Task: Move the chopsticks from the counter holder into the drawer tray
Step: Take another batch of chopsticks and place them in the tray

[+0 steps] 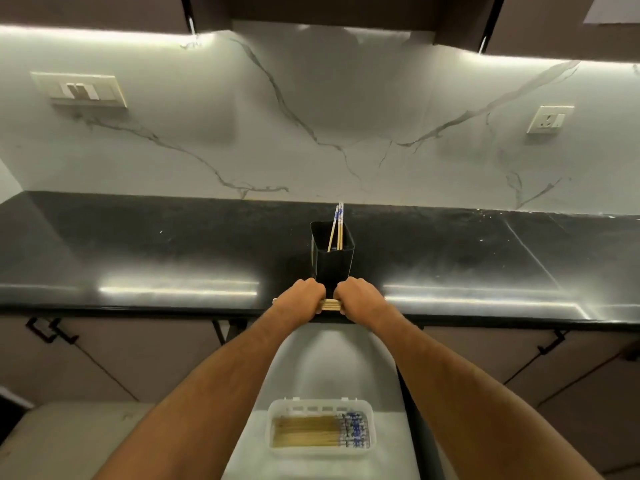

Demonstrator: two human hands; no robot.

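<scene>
A long, shiny black stone counter [138, 251] runs from side to side. Behind it stands a white marble wall with thin grey lines [311, 109]. A cream switch plate [80, 89] sits on the wall at the left, and a small cream plug socket [550, 119] sits at the right. Bright strip lights [97, 33] glow under the dark brown top cupboards [540, 19] and shine on the counter. Below the counter are brown cupboard doors [131, 355] with dark handles [41, 330].
</scene>
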